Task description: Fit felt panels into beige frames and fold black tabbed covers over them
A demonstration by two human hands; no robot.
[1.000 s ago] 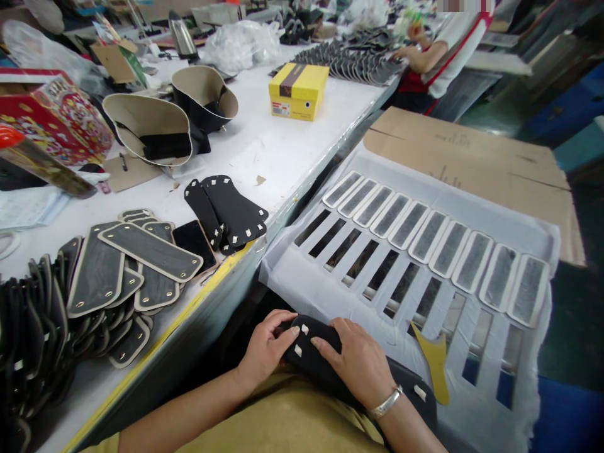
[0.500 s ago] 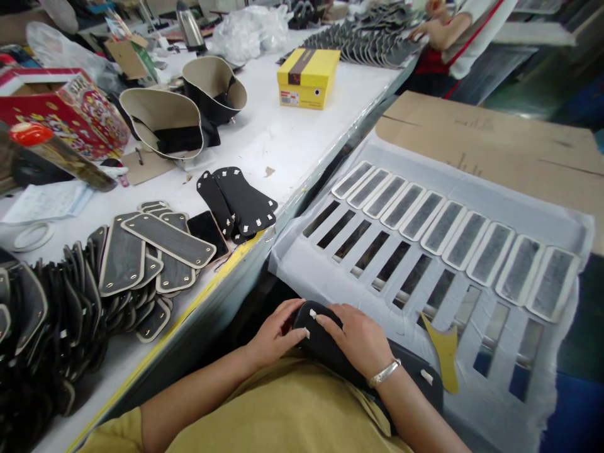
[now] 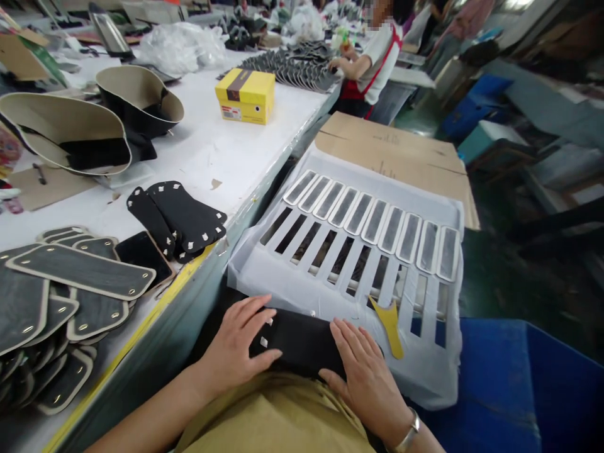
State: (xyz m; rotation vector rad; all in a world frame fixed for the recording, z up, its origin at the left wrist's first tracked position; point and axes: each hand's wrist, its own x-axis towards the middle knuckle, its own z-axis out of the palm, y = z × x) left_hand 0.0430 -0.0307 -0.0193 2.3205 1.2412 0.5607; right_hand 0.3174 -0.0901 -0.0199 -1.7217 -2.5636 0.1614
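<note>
A long black panel [image 3: 304, 343] lies across my lap, with small white tabs [image 3: 264, 341] near its left end. My left hand [image 3: 233, 346] is curved over that end, thumb and fingers apart on the panel. At the other end my right hand [image 3: 370, 384] holds the panel, fingers stretched along its face and thumb at the near edge. Parts of both ends are hidden by my hands. Just beyond the panel is a cloth-covered rack [image 3: 255, 270] with slots and a row of pale-rimmed grey strips [image 3: 361, 214]. A yellow forked piece [image 3: 389, 324] lies on it.
Left, the white table [image 3: 193, 157] holds black tabbed pieces [image 3: 186, 214], rimmed panels with eyelets [image 3: 85, 270], a phone [image 3: 144, 258], boot-like shafts [image 3: 141, 104] and a yellow box [image 3: 245, 94]. A blue bin [image 3: 500, 390] stands right; a person [image 3: 372, 63] works beyond.
The view has swung right. My hands have moved apart, from close together at the panel's left end to its two ends. The panel now lies more level across my lap.
</note>
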